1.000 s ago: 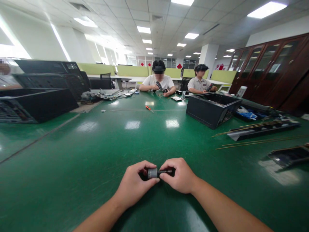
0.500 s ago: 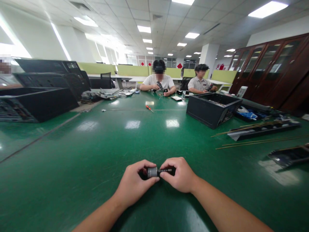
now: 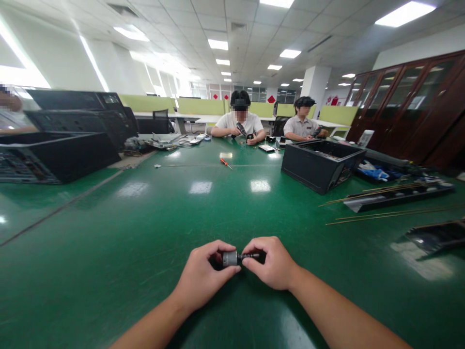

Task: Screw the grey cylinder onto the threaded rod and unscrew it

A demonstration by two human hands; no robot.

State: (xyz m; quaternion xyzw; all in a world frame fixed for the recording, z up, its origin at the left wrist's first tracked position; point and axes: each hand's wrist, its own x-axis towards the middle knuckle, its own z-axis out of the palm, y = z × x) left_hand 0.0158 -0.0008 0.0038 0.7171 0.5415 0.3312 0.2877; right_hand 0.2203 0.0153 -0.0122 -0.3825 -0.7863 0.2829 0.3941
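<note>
Low in the middle of the head view, a small grey metal cylinder [image 3: 230, 259] with a dark, ridged shaft [image 3: 252, 255] lies sideways between my two hands. My left hand [image 3: 203, 271] is closed round the cylinder, thumb below and fingers above and behind it. The shaft points right, where my right hand [image 3: 272, 264] pinches it close to the cylinder with thumb and fingertips. The far side of the part is hidden by my left fingers. Both hands are just over the green tabletop [image 3: 163, 218].
An orange-handled screwdriver [image 3: 225, 163] lies farther up the table. Black computer cases stand at right [image 3: 319, 165] and left [image 3: 65, 157]. Thin brass-coloured rods [image 3: 385, 214] and a dark metal channel [image 3: 399, 196] lie at right. Co-workers sit across the table, one holding a power drill [image 3: 241, 129].
The view has shifted very slightly. Both hands keep the same hold on the cylinder and its shaft, with barely any movement.
</note>
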